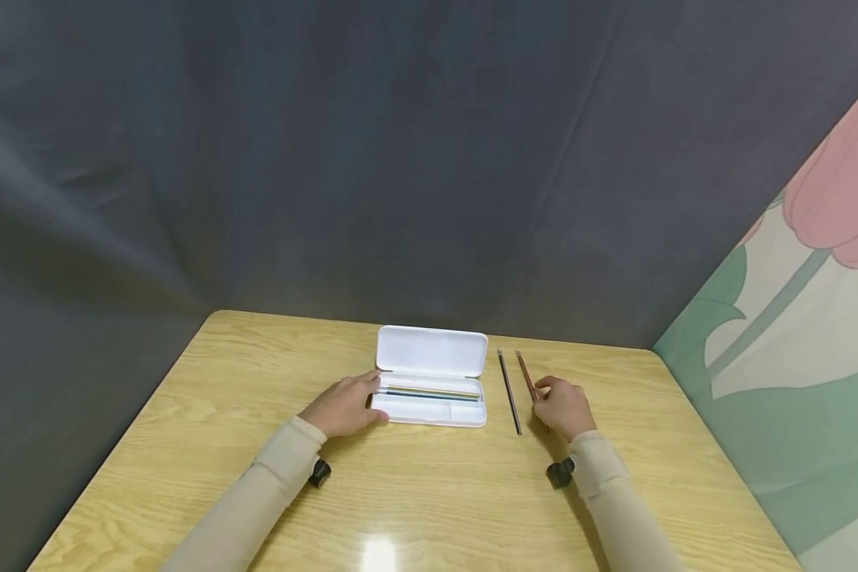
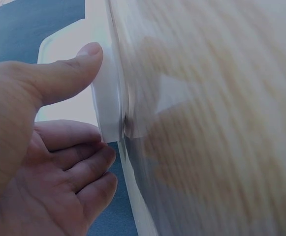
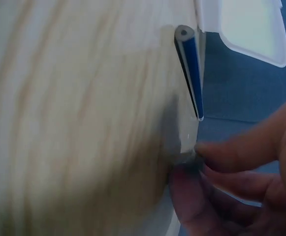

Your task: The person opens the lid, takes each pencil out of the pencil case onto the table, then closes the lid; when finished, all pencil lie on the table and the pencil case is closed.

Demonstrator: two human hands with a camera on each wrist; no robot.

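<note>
A white pencil case (image 1: pixel 409 410) lies on the table with its lid (image 1: pixel 431 349) raised at the back. Inside it a yellowish pencil (image 1: pixel 443 392) and a blue-green one lie lengthwise. My left hand (image 1: pixel 343 405) holds the case by its left end, thumb at the front side and fingers round the end. To the right of the case lies a dark blue pencil (image 1: pixel 509 391), its flat end facing the right wrist camera. Beyond it, my right hand (image 1: pixel 563 407) pinches a reddish-brown pencil (image 1: pixel 524 370) between thumb and fingers; its near part is mostly hidden by the hand.
The wooden table (image 1: pixel 429 492) ends at a dark curtain (image 1: pixel 400 175) behind and to the left. On the right hangs a cloth with a pink and green flower print (image 1: pixel 794 334). Black straps' camera mounts (image 1: pixel 561 473) sit under both wrists.
</note>
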